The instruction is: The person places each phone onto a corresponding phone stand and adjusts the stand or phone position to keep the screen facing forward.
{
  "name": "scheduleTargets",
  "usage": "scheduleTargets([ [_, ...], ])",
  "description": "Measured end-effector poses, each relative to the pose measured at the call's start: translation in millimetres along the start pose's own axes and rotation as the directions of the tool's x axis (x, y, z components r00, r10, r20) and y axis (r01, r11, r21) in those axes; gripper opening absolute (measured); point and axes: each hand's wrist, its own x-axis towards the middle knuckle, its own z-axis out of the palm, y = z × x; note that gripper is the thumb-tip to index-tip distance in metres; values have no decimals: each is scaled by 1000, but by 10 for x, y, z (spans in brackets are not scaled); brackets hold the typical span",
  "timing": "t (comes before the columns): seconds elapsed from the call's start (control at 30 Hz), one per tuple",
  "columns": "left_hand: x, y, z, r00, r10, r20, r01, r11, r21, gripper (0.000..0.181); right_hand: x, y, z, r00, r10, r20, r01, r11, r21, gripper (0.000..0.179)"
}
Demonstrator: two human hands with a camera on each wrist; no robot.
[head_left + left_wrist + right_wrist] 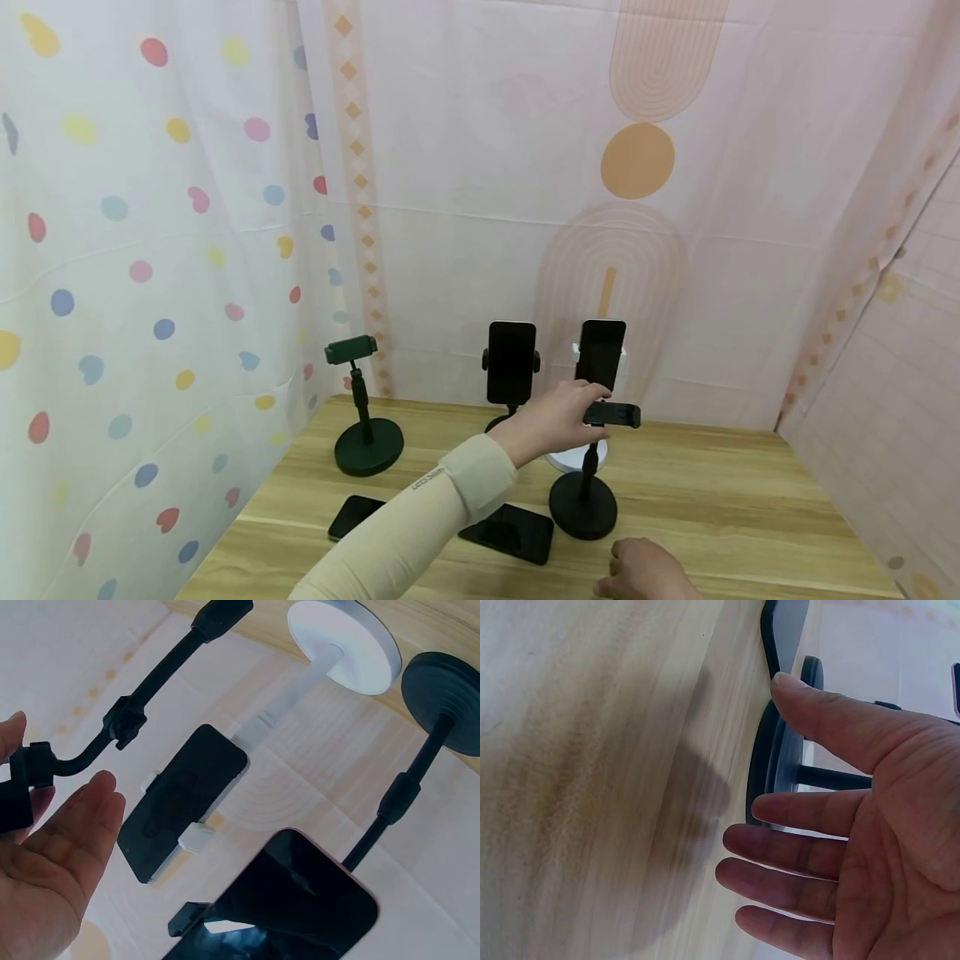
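My left hand (555,419) grips the left end of the clamp (617,414) on a black phone stand. In the left wrist view the thumb and a finger lie about the black clamp (26,780), while other fingers stay extended. The stand's round base (583,506) sits on the table, and its clamp holds no phone. My right hand (647,571) hovers low at the front edge, right of that base. The right wrist view shows the right hand (885,847) with fingers spread and nothing in them, near the black base (763,765).
Behind, a phone (512,362) sits in another black stand and a phone (602,354) in a white stand. At the left stands a green phone stand (369,446). Two phones lie flat, one dark phone (517,533) and one partly under my sleeve (352,515). Curtains surround the table (720,500).
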Motion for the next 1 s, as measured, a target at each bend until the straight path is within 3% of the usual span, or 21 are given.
scheduleTargets([
  [0.33,-74,-132,49,999,26,-43,-25,999,22,46,19,-22,29,1000,-7,-19,7,1000,-25,48],
  [0.7,-222,-239,91,999,-39,-29,41,996,82,41,42,-49,41,997,-56,-47,55,998,-26,45],
  [1.0,-355,-443,234,996,-93,-18,95,976,195,39,63,-86,26,995,-83,-52,81,996,-44,46],
])
